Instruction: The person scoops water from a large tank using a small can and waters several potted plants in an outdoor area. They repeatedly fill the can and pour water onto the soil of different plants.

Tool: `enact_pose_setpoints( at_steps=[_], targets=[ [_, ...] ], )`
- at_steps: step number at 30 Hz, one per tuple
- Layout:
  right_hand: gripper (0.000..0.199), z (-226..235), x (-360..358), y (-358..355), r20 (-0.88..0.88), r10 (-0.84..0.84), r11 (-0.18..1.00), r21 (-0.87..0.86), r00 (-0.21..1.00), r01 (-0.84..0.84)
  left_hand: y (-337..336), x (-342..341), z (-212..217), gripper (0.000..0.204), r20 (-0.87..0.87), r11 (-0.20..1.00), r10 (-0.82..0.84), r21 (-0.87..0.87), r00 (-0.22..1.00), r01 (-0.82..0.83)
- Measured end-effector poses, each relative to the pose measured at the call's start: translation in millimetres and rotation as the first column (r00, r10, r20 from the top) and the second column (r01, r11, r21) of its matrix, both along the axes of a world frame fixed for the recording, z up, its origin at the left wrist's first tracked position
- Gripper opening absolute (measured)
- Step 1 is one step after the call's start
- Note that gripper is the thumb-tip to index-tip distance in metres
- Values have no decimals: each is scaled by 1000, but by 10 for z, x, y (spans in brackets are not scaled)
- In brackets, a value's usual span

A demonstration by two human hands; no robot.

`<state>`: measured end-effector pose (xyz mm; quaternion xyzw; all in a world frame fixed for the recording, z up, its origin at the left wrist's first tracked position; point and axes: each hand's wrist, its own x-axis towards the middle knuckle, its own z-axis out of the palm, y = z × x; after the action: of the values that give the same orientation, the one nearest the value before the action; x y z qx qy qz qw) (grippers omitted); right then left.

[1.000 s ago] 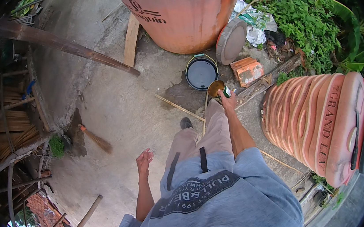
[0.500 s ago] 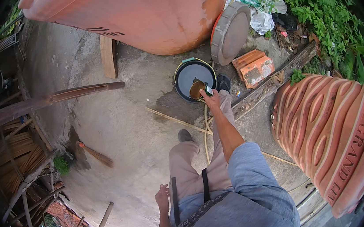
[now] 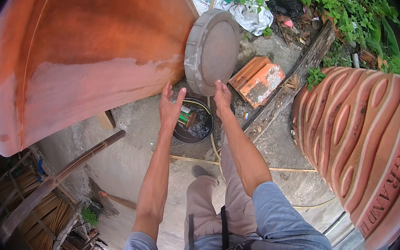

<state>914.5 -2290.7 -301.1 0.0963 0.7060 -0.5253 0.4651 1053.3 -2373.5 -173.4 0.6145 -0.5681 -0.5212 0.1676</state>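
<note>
Both arms stretched forward toward round concrete lid, grey, thick-rimmed, rough-cast, shallow recessed face, standing on edge, leaning against big orange clay jar. Right hand at lid's lower edge, fingers together, tips touching rim. Left hand just below and left of lid, open, fingers slightly spread, holding nothing. Beneath hands: black bucket of water on concrete ground, small items floating inside. Red bricks right of lid. Ribbed terracotta jar lying further right.
</note>
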Motion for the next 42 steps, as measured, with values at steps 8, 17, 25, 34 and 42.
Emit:
enact_pose_setpoints(
  at_steps=[8, 17, 25, 34, 42],
  targets=[
    [44, -405, -813, 3020, 130, -241, 888, 430, 962, 164, -937, -1215, -983, 52, 190, 981, -68, -168, 979, 101],
    [45, 119, -909, 3751, 125, -263, 843, 512, 957, 165, -769, -2124, 70, 42, 262, 955, -178, -187, 948, 231],
    [103, 1476, -1139, 1461, 438, -464, 886, 229, 770, 403, -493, -1858, 2688, 31, 27, 980, -179, -86, 983, 181],
    [71, 4463, -1974, 616, 229, -347, 710, -570, 910, 414, -202, -767, 4598, 45, -596, 987, 142, 28, 790, -156],
    [51, 5924, -1627, -375, 64, -220, 633, -750, 973, 192, -562, 162, 5494, 41, -785, 942, 153, -68, 601, -328]
  ],
)
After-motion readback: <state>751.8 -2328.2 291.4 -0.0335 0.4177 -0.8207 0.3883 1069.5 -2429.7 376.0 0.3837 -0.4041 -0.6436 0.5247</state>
